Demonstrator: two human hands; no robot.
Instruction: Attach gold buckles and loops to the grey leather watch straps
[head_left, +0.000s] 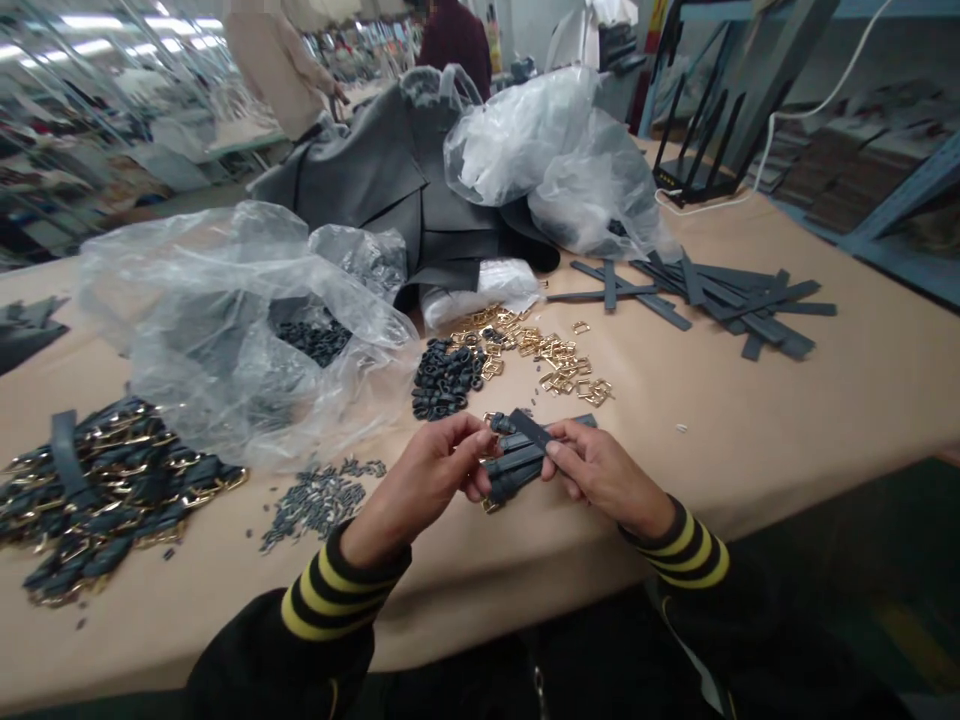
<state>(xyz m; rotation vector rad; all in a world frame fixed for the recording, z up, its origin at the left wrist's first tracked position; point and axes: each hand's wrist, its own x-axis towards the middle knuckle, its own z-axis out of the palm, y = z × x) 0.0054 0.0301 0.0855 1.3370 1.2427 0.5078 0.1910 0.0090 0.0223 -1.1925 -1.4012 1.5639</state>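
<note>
My right hand [596,467] pinches a short dark strap [531,428] between thumb and fingers, its free end pointing up and left. Just left of it, my left hand [442,465] has thumb and forefinger pressed together; anything between them is too small to make out. Beneath and between the hands lie several dark straps with gold buckles [517,462]. Behind them are a heap of small black loops [444,378] and scattered gold buckles [559,360]. Small dark metal pieces [315,503] lie left of my left hand.
Finished-looking buckled straps [112,490] are piled at the left. Clear plastic bags [225,300] and grey material [367,160] stand behind. Loose dark strips [750,300] lie at the right, near a black router [697,175]. Two people are in the background.
</note>
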